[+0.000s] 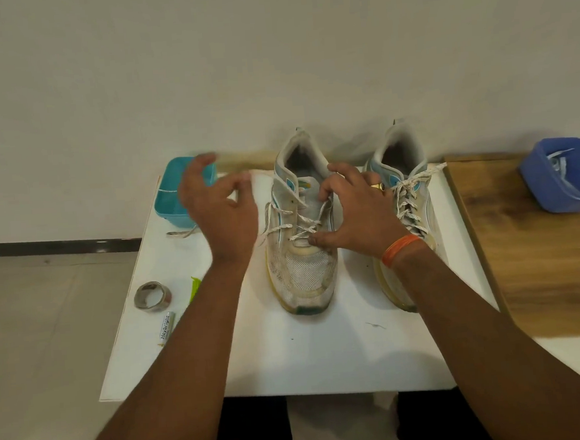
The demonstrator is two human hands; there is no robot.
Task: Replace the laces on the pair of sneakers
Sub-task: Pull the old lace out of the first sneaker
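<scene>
Resting on the white surface [326,361], your right hand [356,211] is spread over the left sneaker [303,277], thumb tip pressed down near the lowest crossing of the lace [302,224] and the fingertips curled against the tongue [305,187] higher up. It looks like a loose pinch on the tongue or lace there, but you cannot tell which. An orange band [400,250] circles that wrist, and a gold ring [378,186] shows on one finger.

Your left hand [217,207] hangs in the air at about 9 o'clock from that sneaker, fingers half curled and parted, with nothing in it; it is blurred.

The left sneaker stands toe toward you in the middle of the surface, laced only through its lower eyelets, with loose ends trailing off toward 9 o'clock. The right sneaker [402,177] stands beside it at 3 o'clock, partly hidden by your right forearm, laced further up, one end sticking out toward 2 o'clock.

A teal bin [174,207] sits at the far left corner, at 10 o'clock from the left sneaker, with a stray lace [181,233] lying just in front of it. Toward 8 o'clock lie a tape roll [153,295], a green strip [194,288] and a white tube [165,328]. On the wooden top [542,271] at 3 o'clock stands a blue bin [567,179] with something pale inside.
</scene>
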